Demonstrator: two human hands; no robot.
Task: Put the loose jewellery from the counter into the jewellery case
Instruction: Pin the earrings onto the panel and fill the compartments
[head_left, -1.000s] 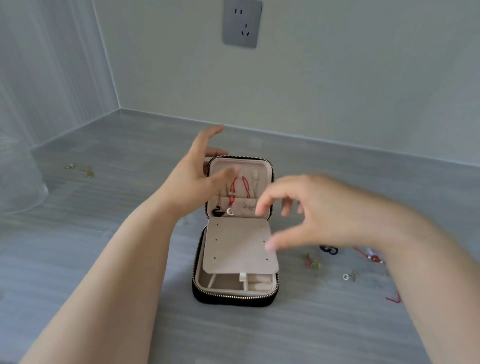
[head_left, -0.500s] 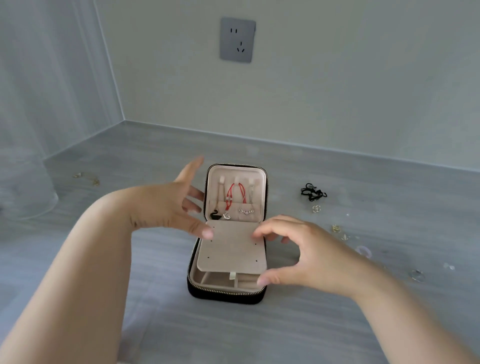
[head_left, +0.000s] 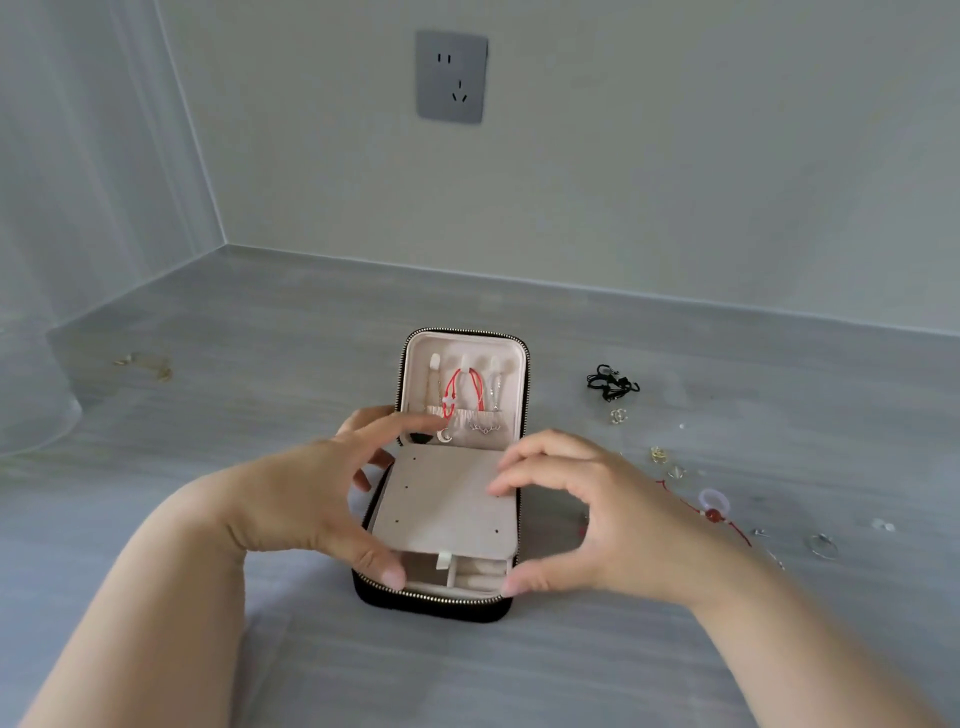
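Jewellery case (head_left: 441, 609) stands open between left hand (head_left: 322, 493) and right hand (head_left: 613, 525).

L hand (head_left: 322, 493), R hand (head_left: 597, 514): bare forearms (head_left: 171, 597).

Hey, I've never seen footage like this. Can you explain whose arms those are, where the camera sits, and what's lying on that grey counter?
There is no machine here. A person wears one wide-angle camera on the head, looking down, so the arms are their own. The left hand and right hand flank an open jewellery case on the counter, thumbs by its front corners. Neither holds any jewellery; whether they grip the case is unclear. The lid stands up with a red cord hanging inside, and a beige flap covers most of the base. Loose pieces lie to the right of the case: a black cord bundle, small gold pieces, a red bead bracelet and a ring. A gold chain lies far left.
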